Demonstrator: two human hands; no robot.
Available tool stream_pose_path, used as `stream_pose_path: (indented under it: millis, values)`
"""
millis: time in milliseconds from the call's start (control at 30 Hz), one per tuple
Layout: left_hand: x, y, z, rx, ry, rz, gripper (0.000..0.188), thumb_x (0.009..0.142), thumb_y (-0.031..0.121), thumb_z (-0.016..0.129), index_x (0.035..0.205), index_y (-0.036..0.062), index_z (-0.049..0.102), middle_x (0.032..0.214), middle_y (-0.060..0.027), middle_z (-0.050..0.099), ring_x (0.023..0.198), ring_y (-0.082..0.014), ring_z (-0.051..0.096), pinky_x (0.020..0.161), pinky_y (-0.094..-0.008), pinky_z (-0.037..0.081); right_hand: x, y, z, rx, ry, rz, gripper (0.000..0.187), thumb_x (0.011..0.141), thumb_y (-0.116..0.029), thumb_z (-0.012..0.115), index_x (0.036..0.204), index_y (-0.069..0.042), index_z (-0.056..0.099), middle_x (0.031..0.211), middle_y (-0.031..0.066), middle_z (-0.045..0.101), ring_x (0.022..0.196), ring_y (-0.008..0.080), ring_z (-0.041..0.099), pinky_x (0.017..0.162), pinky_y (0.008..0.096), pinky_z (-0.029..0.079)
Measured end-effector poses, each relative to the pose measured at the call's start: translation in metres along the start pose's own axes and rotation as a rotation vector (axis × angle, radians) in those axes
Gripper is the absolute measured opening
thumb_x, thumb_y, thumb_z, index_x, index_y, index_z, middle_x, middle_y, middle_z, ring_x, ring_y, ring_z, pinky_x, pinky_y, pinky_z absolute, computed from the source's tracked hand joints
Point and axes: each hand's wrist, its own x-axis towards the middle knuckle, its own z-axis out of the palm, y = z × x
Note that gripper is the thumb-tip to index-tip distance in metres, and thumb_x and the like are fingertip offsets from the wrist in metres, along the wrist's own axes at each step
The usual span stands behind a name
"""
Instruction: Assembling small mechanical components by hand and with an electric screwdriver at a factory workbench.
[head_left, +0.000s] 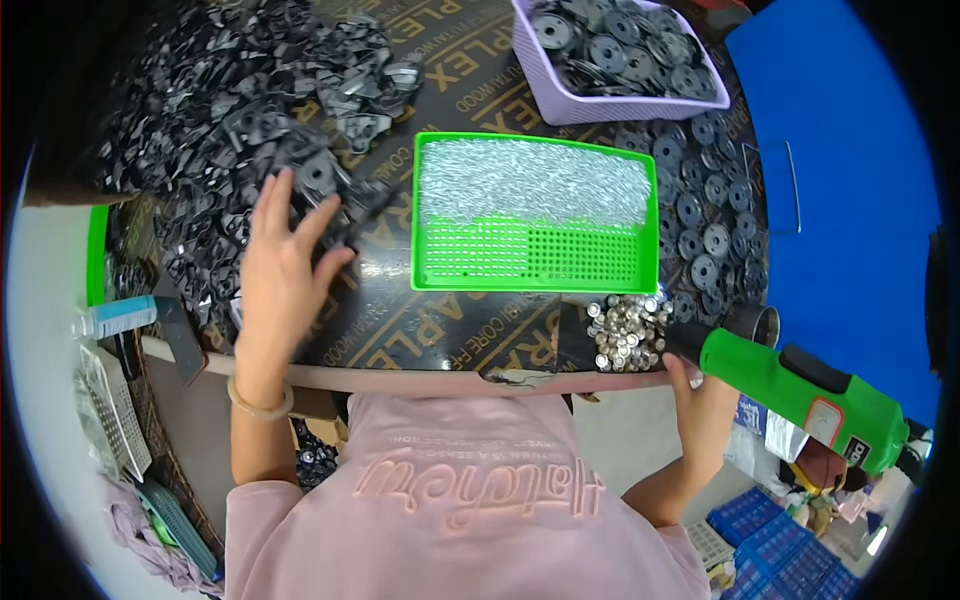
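My left hand (283,262) reaches over a large heap of black metal pieces (215,140), its fingers spread. Just beyond its fingertips is a dark piece with a round hole (318,174), slightly blurred. At the table's near edge on the right, my right hand (702,398) is partly covered by a green power tool (775,385) with a black nose. One of its digits shows beside a small pile of silvery round caps (627,332); the other fingers are hidden, so whether it grips the tool cannot be made out.
A green perforated tray (590,262) in the middle holds many thin silvery pins (530,180). Behind it stands a lilac basket (620,108) full of dark discs. More discs (716,240) lie to the tray's right, beside a blue panel (840,150). Blue crates (770,540) sit below right.
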Motion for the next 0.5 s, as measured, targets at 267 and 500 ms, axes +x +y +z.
stream_pose_path:
  millis: [267,500]
  values:
    - [-0.015,0.007,-0.015,-0.341,0.232,-0.059,0.030,0.073,0.016,0.082,0.094,0.0026,0.066,0.111,-0.0149,0.065,0.109,-0.0369,0.057,0.093,-0.0433,0.046,0.010,-0.023,-0.022,0.039,-0.159,-0.078,0.029,0.079,-0.012,0.078,0.103,0.000,0.067,0.089,0.0124,0.068,0.082,0.0264,0.063,0.078,0.0383,0.046]
    - [0.013,0.004,0.019,-0.038,0.282,-0.014,0.036,0.070,0.022,0.084,0.098,0.0070,0.069,0.096,-0.0073,0.058,0.094,-0.0293,0.053,0.077,-0.0400,0.042,0.015,-0.038,-0.023,0.194,-0.354,-0.040,0.032,0.074,-0.008,0.080,0.102,-0.002,0.067,0.086,0.0141,0.068,0.074,0.0277,0.064,0.070,0.0399,0.049]
